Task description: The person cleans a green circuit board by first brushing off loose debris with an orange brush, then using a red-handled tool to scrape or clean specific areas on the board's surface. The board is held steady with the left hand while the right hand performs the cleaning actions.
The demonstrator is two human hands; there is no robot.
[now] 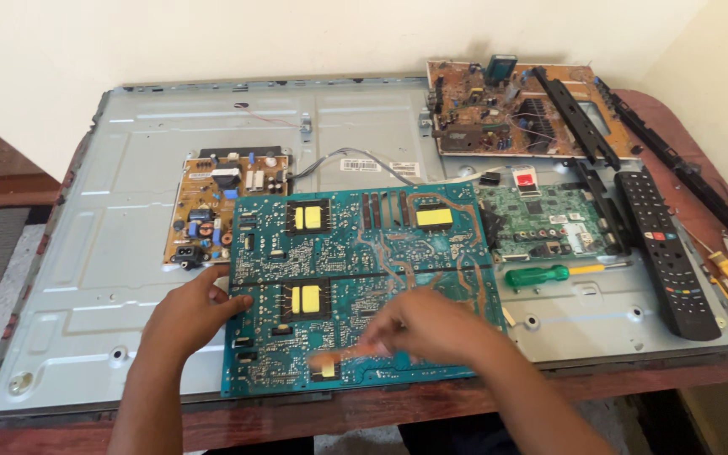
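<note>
A reddish wooden worktop (465, 400) carries a wide grey metal panel (86, 278), stamped with shallow ribs and screw holes, that covers nearly all of it; only a strip of wood shows along the near edge and at the right corner. On the panel's near middle lies a large teal board (355, 253), rectangular, solder side up, with fine copper traces and three yellow patches; its near edge sits close to the panel's front lip. Behind it at the left lies a tan board (212, 206) crowded with components, and at the right a smaller green board (549, 221). A brown board (499, 114) rests at the far right with black plastic strips across it. A long black remote (667, 253) lies along the right side, and a green-handled screwdriver (549, 275) lies just in front of the green board. The left of the panel is bare metal, with open room there. The left hand (187, 312) rests fingers curled on the teal board's left edge, steadying it. The right hand (431, 324) is over the board's near part, blurred, closed around a thin orange tool (355, 352) whose tip meets the board.
</note>
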